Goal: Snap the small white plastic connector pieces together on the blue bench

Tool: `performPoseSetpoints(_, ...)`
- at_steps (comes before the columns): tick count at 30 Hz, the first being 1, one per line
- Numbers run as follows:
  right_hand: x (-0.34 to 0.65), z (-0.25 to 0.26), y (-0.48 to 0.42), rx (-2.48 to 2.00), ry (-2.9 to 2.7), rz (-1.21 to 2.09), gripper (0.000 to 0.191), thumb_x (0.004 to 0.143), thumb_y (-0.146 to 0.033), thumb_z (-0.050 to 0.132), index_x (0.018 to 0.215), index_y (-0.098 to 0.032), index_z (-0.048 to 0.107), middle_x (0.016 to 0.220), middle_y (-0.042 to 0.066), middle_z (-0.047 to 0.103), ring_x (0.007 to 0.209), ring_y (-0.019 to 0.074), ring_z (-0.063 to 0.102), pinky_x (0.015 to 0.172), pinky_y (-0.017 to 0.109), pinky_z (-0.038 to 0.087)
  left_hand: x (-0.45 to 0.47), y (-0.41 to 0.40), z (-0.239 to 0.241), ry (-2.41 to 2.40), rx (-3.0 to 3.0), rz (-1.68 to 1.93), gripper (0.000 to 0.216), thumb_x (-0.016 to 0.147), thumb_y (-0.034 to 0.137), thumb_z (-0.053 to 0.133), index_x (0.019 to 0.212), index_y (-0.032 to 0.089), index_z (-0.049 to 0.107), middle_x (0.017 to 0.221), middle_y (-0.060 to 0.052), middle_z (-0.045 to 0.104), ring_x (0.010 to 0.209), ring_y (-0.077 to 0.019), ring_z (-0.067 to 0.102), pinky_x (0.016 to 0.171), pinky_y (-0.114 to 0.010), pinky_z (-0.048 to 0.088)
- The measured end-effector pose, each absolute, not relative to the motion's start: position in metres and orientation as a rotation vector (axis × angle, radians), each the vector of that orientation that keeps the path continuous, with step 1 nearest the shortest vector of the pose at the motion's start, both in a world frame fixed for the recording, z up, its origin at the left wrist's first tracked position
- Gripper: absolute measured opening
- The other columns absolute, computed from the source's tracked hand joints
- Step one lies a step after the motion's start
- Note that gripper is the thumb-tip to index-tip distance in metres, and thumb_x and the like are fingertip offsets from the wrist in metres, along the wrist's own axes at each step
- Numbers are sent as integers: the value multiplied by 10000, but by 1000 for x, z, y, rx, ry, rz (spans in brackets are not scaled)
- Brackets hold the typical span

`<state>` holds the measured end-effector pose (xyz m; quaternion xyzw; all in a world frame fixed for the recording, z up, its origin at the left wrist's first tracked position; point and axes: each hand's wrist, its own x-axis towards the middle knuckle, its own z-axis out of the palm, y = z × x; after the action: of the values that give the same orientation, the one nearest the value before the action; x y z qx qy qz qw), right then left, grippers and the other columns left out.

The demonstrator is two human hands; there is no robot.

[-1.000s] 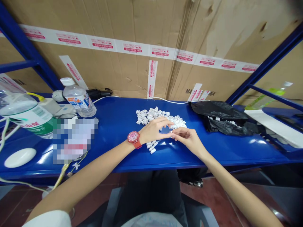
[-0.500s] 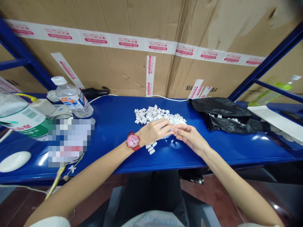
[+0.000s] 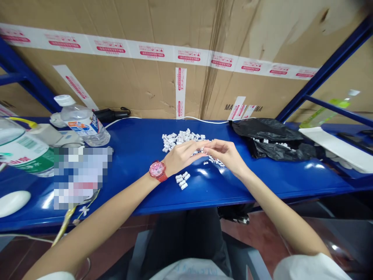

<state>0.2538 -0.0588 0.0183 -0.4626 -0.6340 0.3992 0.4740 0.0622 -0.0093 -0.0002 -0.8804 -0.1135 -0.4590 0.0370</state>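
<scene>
White plastic connectors [image 3: 180, 138] lie heaped on a blue metal shelf [image 3: 136, 136] under a person's left hand [image 3: 182, 155] and right hand [image 3: 224, 153], their curled fingertips [image 3: 205, 147] meeting above the pile; whether they pinch a piece is hidden.

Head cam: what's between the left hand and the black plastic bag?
In the head view, the right hand lies between the left hand and the black plastic bag, with small white plastic pieces beside it on the blue bench.

Glossy blue painted-metal shelf [image 3: 136, 136]; matt white plastic connectors [image 3: 177, 139]; rough corrugated cardboard [image 3: 145, 89] behind.
</scene>
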Motion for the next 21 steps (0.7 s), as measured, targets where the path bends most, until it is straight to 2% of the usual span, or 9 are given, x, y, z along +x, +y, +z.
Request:
performPoseSetpoints(3,262,17,-57,-1155,-1463,1053,244,804,-429,748,859,-195,706,771,13,700,633,123,549,622,282,431,62,-9,3,-344,-2702,-1426,295,968,244,623,1239,134,583,1042,-72,739,897,-148,719,832,-279,603)
performPoseSetpoints(6,282,16,-60,-1294,-1499,933,252,799,-428,739,859,-188,689,820,45,708,672,155,588,656,315,465,60,-2,4,-426,-2661,-1467,284,973,273,618,1228,149,598,1031,-61,733,888,-140,710,858,-289,600)
performPoseSetpoints(9,290,17,-72,-1536,-1739,490,195,818,-364,730,897,-188,703,884,88,714,817,246,638,793,429,503,55,13,0,-633,-2640,-1359,311,983,291,598,1243,122,603,1086,-98,728,975,-188,703,888,-347,599)
performPoseSetpoints(11,279,19,-83,-1511,-1926,248,167,861,-294,700,994,-195,712,1009,112,707,965,284,632,911,485,488,52,22,-4,-801,-2666,-1218,330,990,265,577,1274,99,589,1128,-126,716,1041,-226,688,899,-385,595)
performPoseSetpoints(12,269,19,-89,-1419,-2033,229,181,887,-260,676,1056,-201,706,1081,117,692,1034,283,619,956,482,481,50,25,-6,-880,-2680,-1169,343,992,252,567,1298,98,575,1159,-133,704,1066,-235,681,906,-391,592)
performPoseSetpoints(14,246,17,-95,-1153,-2261,352,210,937,-210,616,1135,-211,687,1152,113,661,1100,251,604,981,425,495,49,28,-8,-994,-2684,-1135,371,990,243,561,1337,111,551,1225,-136,672,1120,-245,655,936,-397,578)
performPoseSetpoints(16,225,12,-95,-968,-2402,460,203,972,-184,551,1123,-203,686,1117,110,655,1058,228,613,932,382,521,48,28,-7,-1009,-2666,-1169,356,988,247,558,1324,128,564,1243,-125,656,1148,-248,628,965,-401,559)
performPoseSetpoints(18,216,8,-89,-945,-2401,493,187,985,-192,523,1059,-193,694,1042,106,661,972,222,626,879,376,530,48,25,-3,-951,-2651,-1270,302,995,254,544,1263,128,604,1183,-112,675,1113,-239,626,966,-402,547)
performPoseSetpoints(21,223,8,-75,-1049,-2102,656,109,950,-276,601,944,-205,683,964,75,675,856,197,640,791,347,532,47,21,4,-781,-2682,-1446,262,1035,256,455,1152,124,648,1070,-96,710,1021,-208,650,927,-385,548)
